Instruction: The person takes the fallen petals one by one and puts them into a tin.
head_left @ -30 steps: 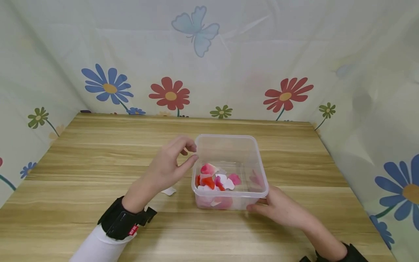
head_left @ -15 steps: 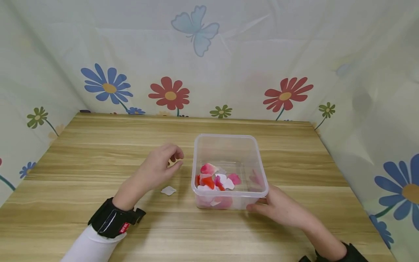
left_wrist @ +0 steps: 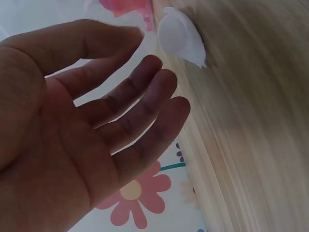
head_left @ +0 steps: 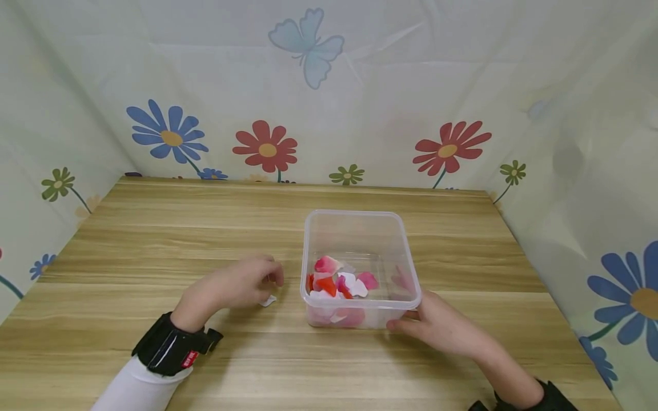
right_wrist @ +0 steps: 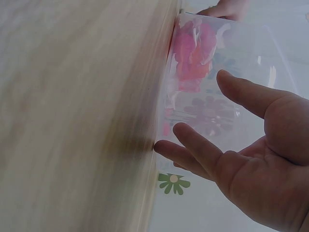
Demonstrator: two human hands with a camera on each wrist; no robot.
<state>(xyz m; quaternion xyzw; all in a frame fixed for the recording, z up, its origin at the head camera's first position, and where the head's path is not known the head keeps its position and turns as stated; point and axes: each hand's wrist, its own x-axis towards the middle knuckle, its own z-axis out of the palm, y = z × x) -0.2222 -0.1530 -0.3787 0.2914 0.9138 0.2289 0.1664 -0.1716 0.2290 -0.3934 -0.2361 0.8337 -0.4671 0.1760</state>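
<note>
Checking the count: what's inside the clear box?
The box holds a loose pile of petals, pink, red and white, at the near end. Overlap hides any lower ones, so no exact count.

Head view looks down; wrist views (close) share the container [head_left: 360, 257].

The left hand [head_left: 233, 287] hovered low over the table, palm down, left of centre, its fingers [left_wrist: 145, 96] straight and slightly spread, holding nothing. The left forearm, in a white sleeve with a black wrist strap, ran back toward the near edge. The right hand [head_left: 437, 326] lay nearer the near right corner, fingers [right_wrist: 193, 150] relaxed and extended.
</note>
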